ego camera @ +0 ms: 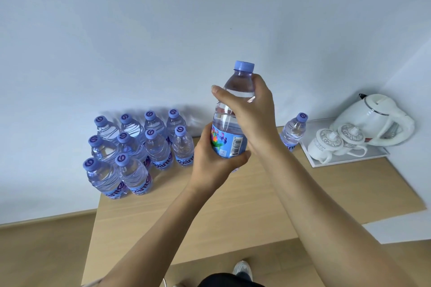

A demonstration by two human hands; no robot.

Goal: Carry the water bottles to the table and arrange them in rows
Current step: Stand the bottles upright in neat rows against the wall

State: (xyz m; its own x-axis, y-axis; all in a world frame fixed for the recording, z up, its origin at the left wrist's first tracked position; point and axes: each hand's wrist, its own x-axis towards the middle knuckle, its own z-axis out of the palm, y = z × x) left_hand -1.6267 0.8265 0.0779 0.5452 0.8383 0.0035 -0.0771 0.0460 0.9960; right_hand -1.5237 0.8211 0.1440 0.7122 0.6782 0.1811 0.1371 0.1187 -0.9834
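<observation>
I hold one clear water bottle [233, 109] with a purple cap upright above the wooden table [233, 205]. My left hand [214, 161] grips it round the blue label at the bottom. My right hand [249, 105] grips its shoulder just under the cap. Several matching bottles [137, 149] stand in rows at the table's back left, against the wall. One more bottle [294, 131] stands alone at the back, to the right of my hands.
A white tray [345, 162] at the back right carries a white electric kettle [375, 119] and two lidded white cups [335, 144]. The wall runs close behind the table. Wooden floor and a shoe [242, 270] show below the table's near edge.
</observation>
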